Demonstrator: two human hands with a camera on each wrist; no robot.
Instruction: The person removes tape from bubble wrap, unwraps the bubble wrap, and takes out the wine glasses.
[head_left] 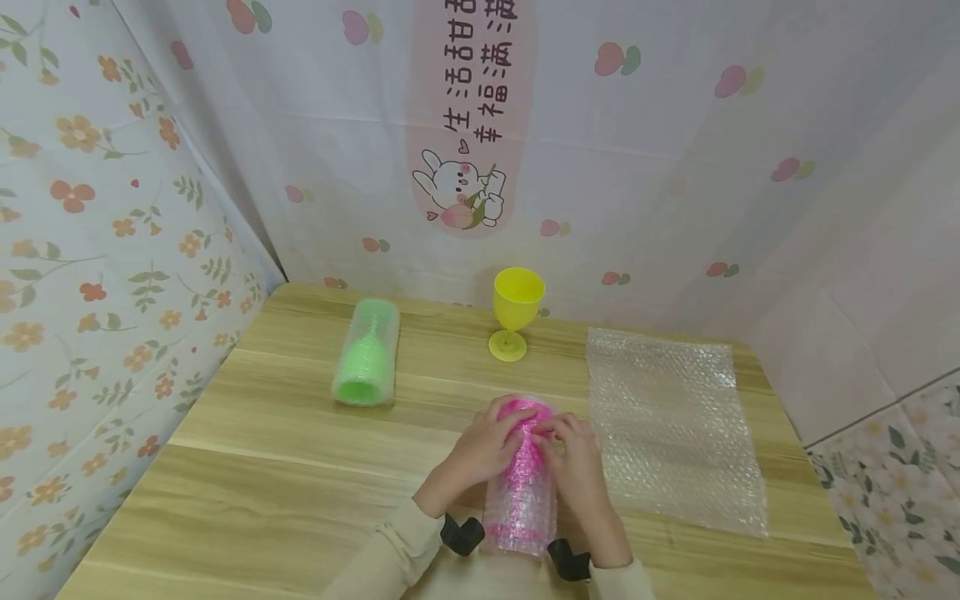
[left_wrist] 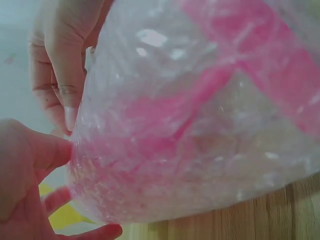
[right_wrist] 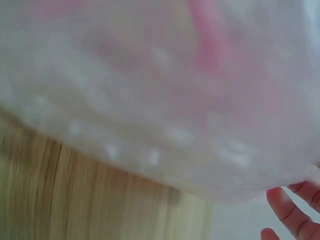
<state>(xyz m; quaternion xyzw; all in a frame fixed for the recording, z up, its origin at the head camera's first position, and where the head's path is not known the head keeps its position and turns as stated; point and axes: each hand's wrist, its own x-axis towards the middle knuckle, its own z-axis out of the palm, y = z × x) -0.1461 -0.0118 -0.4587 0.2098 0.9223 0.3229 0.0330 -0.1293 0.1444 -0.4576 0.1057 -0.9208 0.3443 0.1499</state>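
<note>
A pink goblet (head_left: 522,462) lies wrapped in clear bubble wrap close to the person, its long side running away from the body. My left hand (head_left: 483,447) grips its far end from the left, thumb on top, fingers round the side. From the right, my right hand (head_left: 573,458) pinches the wrap near the same end with bent fingers. The left wrist view has the pink stem (left_wrist: 212,82) showing through the plastic, with my left hand (left_wrist: 25,185) and right hand (left_wrist: 62,55) meeting at its end. The right wrist view is blurred, with a few fingertips (right_wrist: 280,200) at the wrap's edge.
A green goblet (head_left: 366,357) in bubble wrap lies at the back left. An unwrapped yellow goblet (head_left: 517,302) stands upright near the back edge. On the right, a flat bubble wrap sheet (head_left: 675,429) lies on the wooden table (head_left: 277,492). Printed curtains (head_left: 637,167) hang behind.
</note>
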